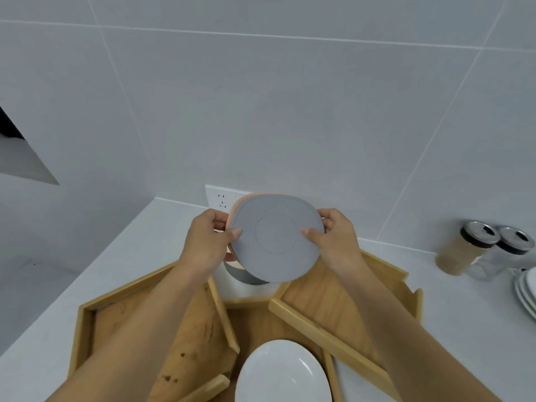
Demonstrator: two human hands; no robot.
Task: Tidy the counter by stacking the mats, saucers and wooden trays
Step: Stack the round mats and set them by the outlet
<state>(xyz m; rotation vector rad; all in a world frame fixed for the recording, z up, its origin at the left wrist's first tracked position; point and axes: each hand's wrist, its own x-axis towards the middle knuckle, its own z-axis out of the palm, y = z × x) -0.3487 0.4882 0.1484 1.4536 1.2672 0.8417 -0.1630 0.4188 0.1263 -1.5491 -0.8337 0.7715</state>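
Note:
Both hands hold up a small stack of round mats (275, 239) above the counter, a grey one facing me and a peach one behind it. My left hand (207, 240) grips the stack's left edge, my right hand (336, 237) its right edge. Below the stack another grey mat (246, 277) lies on the counter, partly hidden. Three wooden trays lie around it: one at the left (87, 320), one at the right (333, 303) and one in front (255, 320). A white saucer (282, 372) rests in the front tray.
A stack of white saucers (526, 291) sits at the right edge. Two glass jars with metal lids (470, 248) stand by the back wall at the right. A wall socket (220, 198) is behind the mats. The white counter (145, 245) meets a tiled wall.

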